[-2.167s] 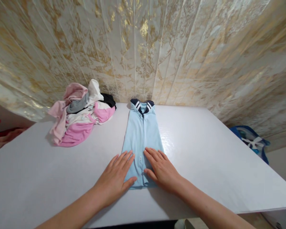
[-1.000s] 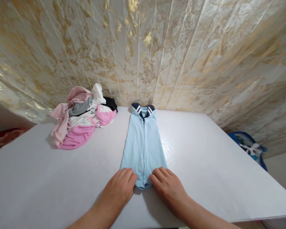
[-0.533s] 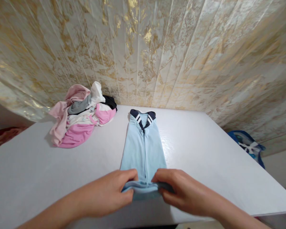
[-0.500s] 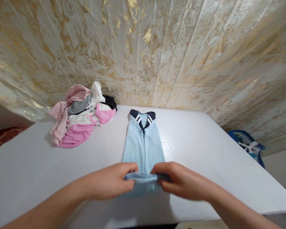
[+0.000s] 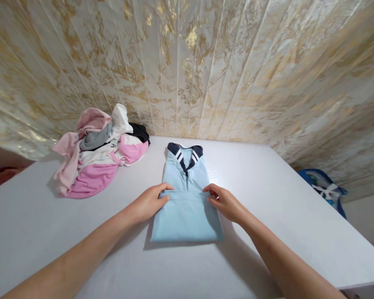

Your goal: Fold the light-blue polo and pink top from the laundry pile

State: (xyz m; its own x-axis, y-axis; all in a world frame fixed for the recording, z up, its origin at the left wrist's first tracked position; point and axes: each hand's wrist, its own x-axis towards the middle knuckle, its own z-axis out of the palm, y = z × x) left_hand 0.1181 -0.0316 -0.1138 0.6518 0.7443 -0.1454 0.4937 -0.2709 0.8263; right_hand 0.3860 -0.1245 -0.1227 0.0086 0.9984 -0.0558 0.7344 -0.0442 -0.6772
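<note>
Along the left of the smooth white table (image 5: 283,216), a loose heap of pink, white, grey and black cloth garments (image 5: 96,158) lay near the far edge, well apart from the hands; to its right, the left hand (image 5: 151,202) reached in on a forearm slanting up from the near left corner, its thumb on the near side of a turned-up hem (image 5: 187,194) and its fingers beyond, pinching the left end; between the hands, mid-table, lay a light-blue fabric garment (image 5: 187,222), its lower part doubled over its front, the crease nearest the person, the navy collar with white stripes (image 5: 198,152) uncovered at the far end; the step in hand looked to be this crosswise fold; the next move, by judgement, called for settling both hem ends level, then loosening the fingers without dragging the cloth; the right hand (image 5: 227,203) mirrored the left, knuckles bent, thumb and fingers pinching the right end; past the table's right side sat a blue bag with a white tie (image 5: 327,189), its contents unclear.
</note>
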